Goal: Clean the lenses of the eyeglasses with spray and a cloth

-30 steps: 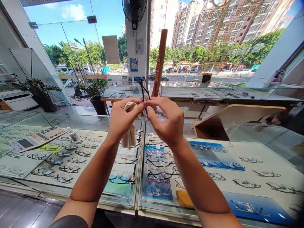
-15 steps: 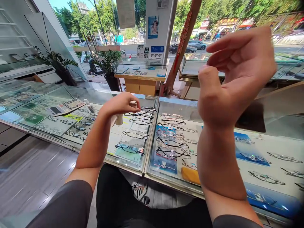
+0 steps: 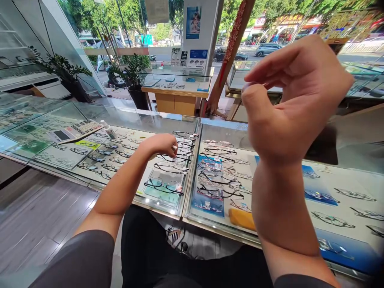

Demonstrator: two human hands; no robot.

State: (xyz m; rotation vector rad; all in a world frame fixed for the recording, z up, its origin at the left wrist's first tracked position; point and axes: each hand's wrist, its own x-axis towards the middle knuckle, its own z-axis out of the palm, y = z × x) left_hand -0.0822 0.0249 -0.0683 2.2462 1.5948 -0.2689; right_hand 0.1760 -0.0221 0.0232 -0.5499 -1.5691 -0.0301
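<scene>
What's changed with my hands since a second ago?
Your right hand parted from your left hand, rising rightward nearer the camera; the left lowered over the glass display case. The dark-framed eyeglasses they held aren't visible; the cream cloth in the left barely shows. The white calculator and white bottle stayed put.

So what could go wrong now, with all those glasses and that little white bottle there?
The small white bottle is beside the calculator, so an arm sweeping that way might knock it over.

The left hand grips something pale, mostly hidden; it could slip out if the fingers loosen.

The right hand is raised close to the camera, perhaps blocking some of the view, so a thing behind it might get bumped.
</scene>
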